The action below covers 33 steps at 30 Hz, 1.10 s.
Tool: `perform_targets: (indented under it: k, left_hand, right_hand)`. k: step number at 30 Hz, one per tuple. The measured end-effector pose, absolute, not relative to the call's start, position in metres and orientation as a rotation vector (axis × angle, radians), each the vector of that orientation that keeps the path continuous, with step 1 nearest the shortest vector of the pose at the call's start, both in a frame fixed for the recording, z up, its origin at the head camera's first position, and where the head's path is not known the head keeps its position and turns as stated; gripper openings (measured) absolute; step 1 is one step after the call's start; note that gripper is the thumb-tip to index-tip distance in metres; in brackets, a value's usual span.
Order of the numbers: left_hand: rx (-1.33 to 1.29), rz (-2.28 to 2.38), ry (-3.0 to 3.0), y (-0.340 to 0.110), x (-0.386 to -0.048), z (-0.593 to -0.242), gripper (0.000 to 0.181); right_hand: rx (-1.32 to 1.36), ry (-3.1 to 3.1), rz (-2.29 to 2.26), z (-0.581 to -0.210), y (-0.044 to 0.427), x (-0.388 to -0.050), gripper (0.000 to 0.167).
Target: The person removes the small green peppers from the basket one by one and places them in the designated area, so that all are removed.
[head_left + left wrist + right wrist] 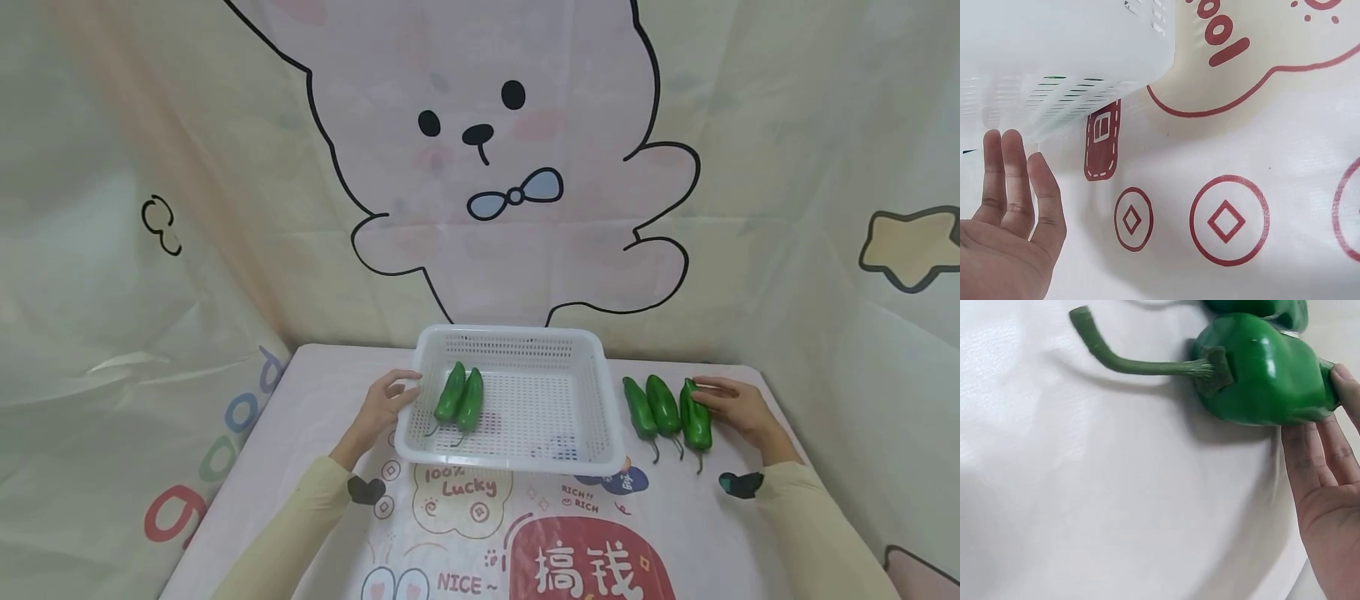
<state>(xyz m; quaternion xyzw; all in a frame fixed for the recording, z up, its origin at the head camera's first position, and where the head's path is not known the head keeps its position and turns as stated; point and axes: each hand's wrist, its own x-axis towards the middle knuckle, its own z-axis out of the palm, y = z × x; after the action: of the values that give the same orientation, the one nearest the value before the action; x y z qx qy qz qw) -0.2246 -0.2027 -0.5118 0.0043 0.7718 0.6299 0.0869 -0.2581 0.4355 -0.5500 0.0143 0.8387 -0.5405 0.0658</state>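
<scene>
A white plastic basket (510, 461) stands at the back of the table, with two green peppers (470, 402) lying in its left part. My left hand (381, 410) is at the basket's left side; in the left wrist view its straight fingers (1017, 181) reach up to the perforated wall. To the right of the basket, three green peppers lie side by side, stems toward me. My right hand (742, 410) holds the rightmost green pepper (697, 417) near its tip. In the right wrist view, the thumb (1342, 378) and fingers lie about that pepper's end.
The other two loose peppers, a left one (640, 408) and a middle one (663, 405), lie close to the held one. A printed cloth (465, 554) covers the table. Behind it hangs a curtain (525, 267) with a cartoon animal.
</scene>
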Motion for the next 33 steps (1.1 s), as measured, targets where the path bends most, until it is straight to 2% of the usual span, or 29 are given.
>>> perform_targets:
  k: [4,12,18,28,33]
  left_hand:
    - [0.021,1.862,2.298,-0.201,-0.221,-0.503,0.035]
    - [-0.003,1.891,2.316,-0.203,-0.229,-0.524,0.035]
    - [0.014,1.876,2.342,-0.205,-0.230,-0.526,0.035]
    - [0.024,1.891,2.311,-0.205,-0.229,-0.525,0.037]
    - [-0.004,1.896,2.311,-0.205,-0.230,-0.525,0.037]
  right_hand:
    - [0.066,2.557,-1.649,-0.554,0.434,-0.257,0.064]
    - [0.076,2.625,-1.601,-0.558,0.431,-0.257,0.065]
    - [0.073,2.617,-1.576,-0.556,0.432,-0.257,0.067]
    - [-0.017,2.632,-1.416,-0.541,0.437,-0.252,0.074]
    - [-0.089,2.631,-1.444,-0.532,0.439,-0.245,0.070]
